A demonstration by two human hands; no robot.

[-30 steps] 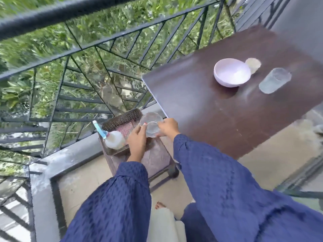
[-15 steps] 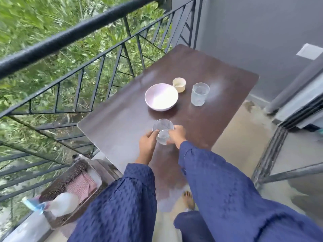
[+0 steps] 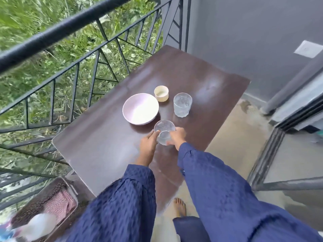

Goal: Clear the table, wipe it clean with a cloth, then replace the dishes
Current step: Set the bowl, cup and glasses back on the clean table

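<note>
On the dark brown table [image 3: 104, 145] stand a pale pink bowl [image 3: 140, 109], a small cream cup [image 3: 161, 93] behind it and a clear ribbed tumbler [image 3: 182, 104] to the right. Just in front of the bowl, a second clear glass [image 3: 164, 131] is held tilted low over the table between both hands. My left hand [image 3: 148, 143] holds its left side with fingertips at the rim. My right hand [image 3: 177, 137] grips its right side. Whether the glass touches the tabletop cannot be told.
A brown basket [image 3: 35, 205] on a low stand at the lower left holds a pink cloth [image 3: 59, 205] and a blurred white spray bottle [image 3: 37, 224]. A black metal railing [image 3: 73, 74] runs along the table's left. My bare foot [image 3: 180, 206] is under the near edge; a door frame [image 3: 265, 163] stands right.
Both hands carried the clear glass from above the basket rightward to over the table, in front of the pink bowl. The view swung from the basket toward the table.
</note>
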